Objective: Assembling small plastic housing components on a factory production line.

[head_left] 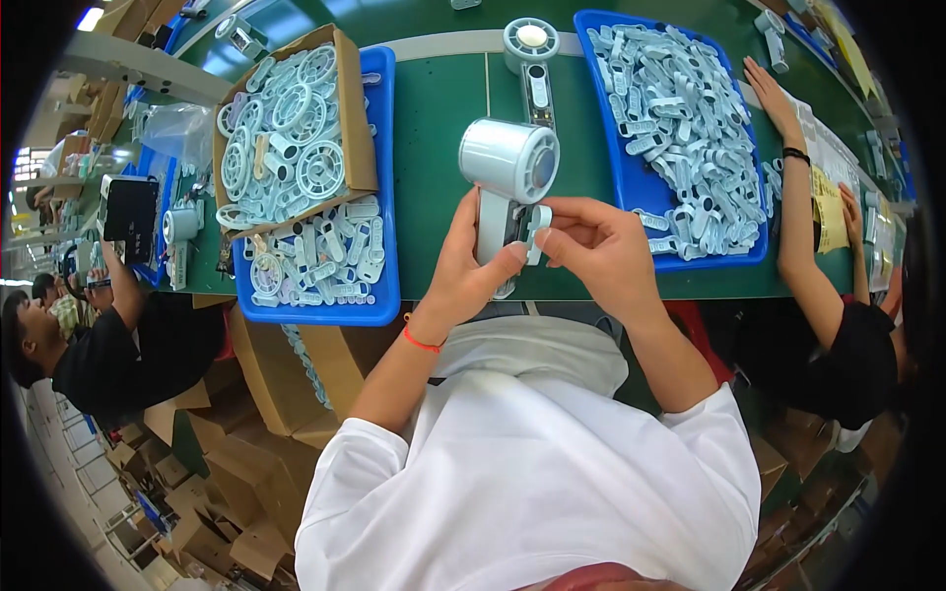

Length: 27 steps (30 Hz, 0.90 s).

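Note:
My left hand [468, 261] is closed around the handle of a pale blue-white handheld fan [509, 160], its round drum-shaped head tilted up and away from me. Dark inner parts show along the handle's open side. Between the thumb and fingers of my right hand [603, 254] is a small pale plastic cover [537, 234], held at that open side. Whether the cover touches the handle I cannot tell. Beyond my hands, a second handheld fan [532, 44] lies on the green table [443, 108], its handle pointing toward me.
On the left, a blue tray [389, 197] carries a cardboard box [357, 118] of ring-shaped parts and loose covers. A blue tray [621, 182] heaped with small pale covers stands right. Co-workers sit on both sides; one person's arm [800, 217] rests near the right tray.

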Tool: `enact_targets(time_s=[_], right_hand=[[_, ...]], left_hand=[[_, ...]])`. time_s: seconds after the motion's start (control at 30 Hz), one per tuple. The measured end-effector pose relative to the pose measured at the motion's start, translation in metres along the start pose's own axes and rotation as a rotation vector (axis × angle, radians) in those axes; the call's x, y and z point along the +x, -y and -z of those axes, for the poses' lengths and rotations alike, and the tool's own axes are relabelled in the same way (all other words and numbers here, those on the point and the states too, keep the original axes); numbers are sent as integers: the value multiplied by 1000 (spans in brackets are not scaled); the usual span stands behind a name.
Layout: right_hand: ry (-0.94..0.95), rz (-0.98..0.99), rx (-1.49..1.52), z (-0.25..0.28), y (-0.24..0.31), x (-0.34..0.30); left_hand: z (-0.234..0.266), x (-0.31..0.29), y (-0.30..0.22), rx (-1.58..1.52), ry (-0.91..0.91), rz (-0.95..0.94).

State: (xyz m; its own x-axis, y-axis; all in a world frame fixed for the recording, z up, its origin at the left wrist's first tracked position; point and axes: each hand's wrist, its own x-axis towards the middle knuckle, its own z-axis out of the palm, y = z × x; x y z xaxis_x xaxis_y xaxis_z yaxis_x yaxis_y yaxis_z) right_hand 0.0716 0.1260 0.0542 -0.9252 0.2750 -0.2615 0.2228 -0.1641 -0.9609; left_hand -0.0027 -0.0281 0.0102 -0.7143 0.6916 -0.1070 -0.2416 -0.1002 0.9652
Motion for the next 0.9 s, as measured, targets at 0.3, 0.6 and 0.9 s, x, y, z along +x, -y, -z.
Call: enact_targets(time_s=[0.3,0.6,0.9], right_hand=[[-79,-42,-84,-2,-10,1],[-87,-53,-93,0,-10,3],[-4,-135,-253,5,2,13]], left_hand=[[-2,-1,9,236,26,-122],[-6,1,15,433,-48,-148],[-12,-2,20,685,-164,-262]])
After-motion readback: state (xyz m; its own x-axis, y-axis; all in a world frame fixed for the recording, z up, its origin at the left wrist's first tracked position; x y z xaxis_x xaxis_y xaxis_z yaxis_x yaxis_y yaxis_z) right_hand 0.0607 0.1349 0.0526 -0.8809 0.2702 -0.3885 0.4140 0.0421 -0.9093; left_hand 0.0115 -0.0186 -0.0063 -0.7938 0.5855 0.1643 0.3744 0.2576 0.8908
